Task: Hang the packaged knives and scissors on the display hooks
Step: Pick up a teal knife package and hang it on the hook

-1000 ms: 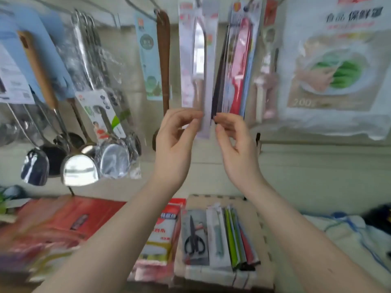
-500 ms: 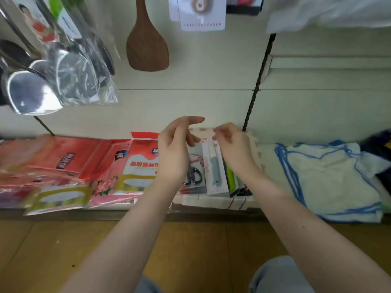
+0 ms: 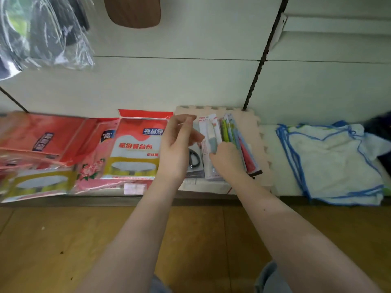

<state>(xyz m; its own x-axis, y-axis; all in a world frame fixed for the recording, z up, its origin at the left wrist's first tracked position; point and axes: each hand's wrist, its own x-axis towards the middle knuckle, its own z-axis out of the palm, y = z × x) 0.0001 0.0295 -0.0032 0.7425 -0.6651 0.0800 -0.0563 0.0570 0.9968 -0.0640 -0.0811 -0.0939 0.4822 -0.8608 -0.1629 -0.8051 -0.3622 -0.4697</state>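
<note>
On a pale foam mat on the low shelf lies a row of packaged goods: a pack of black scissors, a white carded knife with a grey-blue handle, and several coloured knife packs on edge. My right hand is down on the row, fingertips touching the white knife pack; whether it grips the pack is hidden. My left hand hovers just left of it, over the scissors, fingers apart and holding nothing. The display hooks are out of view above.
Red tablecloth packs fill the shelf to the left. White cloths with blue edging lie to the right. A wooden spatula and bagged utensils hang above. A black slotted upright runs down the wall panel.
The view dropped from the hanging knives to the low shelf. Both hands came down from the hung knife pack, and the right hand has reached onto the packs on the mat.
</note>
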